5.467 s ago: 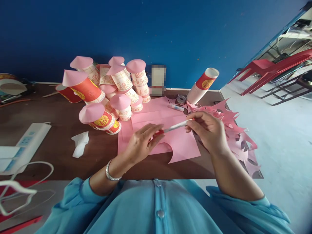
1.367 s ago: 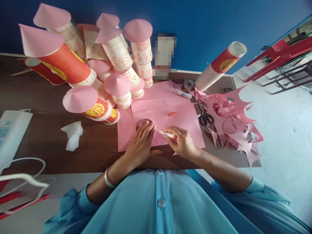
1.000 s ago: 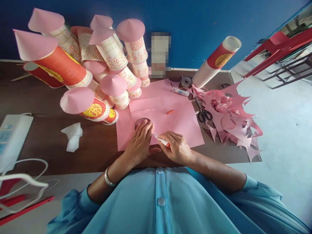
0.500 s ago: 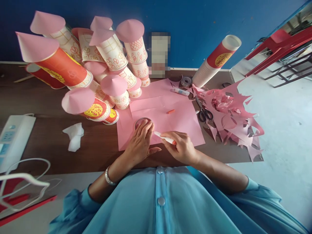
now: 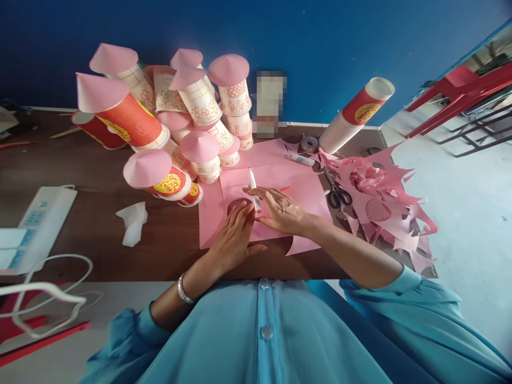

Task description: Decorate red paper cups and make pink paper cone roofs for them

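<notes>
My left hand (image 5: 236,232) lies flat with its fingers stretched over a round, dark-rimmed thing (image 5: 236,204), pressing it on the pink paper (image 5: 212,224). Most of that round thing is under the fingers, so its kind is unclear. Just right of it, my right hand (image 5: 282,209) holds a white marker (image 5: 252,181) between thumb and fingers. The marker's white end points toward the wall and its orange-red end is by my left fingertips. A small orange cap (image 5: 285,188) lies on the paper, partly hidden behind my right hand.
Stacked paper cups with pink cone tops (image 5: 200,146) stand at the left. On the right are scissors (image 5: 339,196), pink paper scraps (image 5: 378,208), a glue tube (image 5: 301,159), a tape roll (image 5: 309,143) and a cup stack (image 5: 354,114). Crumpled tissue (image 5: 134,223) and a power strip (image 5: 48,226) lie left.
My right hand has moved left and farther from me, and the marker has swung from pointing left to pointing at the wall. My left hand stays on the round thing. The view has shifted slightly.
</notes>
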A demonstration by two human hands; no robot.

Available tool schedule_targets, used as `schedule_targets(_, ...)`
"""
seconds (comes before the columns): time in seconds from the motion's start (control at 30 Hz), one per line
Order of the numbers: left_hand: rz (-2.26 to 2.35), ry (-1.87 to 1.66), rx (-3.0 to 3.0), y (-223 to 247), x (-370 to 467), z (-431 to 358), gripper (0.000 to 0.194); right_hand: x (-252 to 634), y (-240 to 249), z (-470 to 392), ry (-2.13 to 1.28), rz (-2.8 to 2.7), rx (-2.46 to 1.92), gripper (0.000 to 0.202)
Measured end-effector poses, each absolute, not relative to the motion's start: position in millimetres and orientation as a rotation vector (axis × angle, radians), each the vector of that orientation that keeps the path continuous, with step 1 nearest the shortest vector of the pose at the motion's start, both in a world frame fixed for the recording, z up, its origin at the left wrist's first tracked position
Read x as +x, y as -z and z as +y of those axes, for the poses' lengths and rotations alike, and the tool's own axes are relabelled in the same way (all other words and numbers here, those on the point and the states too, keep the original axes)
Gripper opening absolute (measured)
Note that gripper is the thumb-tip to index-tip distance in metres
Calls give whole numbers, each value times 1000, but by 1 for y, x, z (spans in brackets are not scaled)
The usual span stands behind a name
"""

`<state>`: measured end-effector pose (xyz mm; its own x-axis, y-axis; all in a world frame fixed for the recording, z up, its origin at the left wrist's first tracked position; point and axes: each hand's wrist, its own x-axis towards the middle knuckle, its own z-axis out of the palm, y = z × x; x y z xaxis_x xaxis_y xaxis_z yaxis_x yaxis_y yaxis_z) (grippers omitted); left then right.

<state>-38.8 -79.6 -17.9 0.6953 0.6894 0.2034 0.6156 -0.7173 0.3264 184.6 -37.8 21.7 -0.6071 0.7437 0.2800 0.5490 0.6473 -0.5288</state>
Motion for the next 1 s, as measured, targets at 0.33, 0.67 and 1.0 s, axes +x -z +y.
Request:
schedule_targets(0.33,1005,-497,2580,15,-41,-79,87,184,-10,-27,-635,-2454,-973,68)
schedule_targets(0.67,974,-462,2659,13,-43,-77,73,189,-6,-32,-671,-2426,-1071,64)
schedule_targets(1.0,978,-486,2661,12,-43,-77,67,183,-4,-31,-643,-2427,-1021,59)
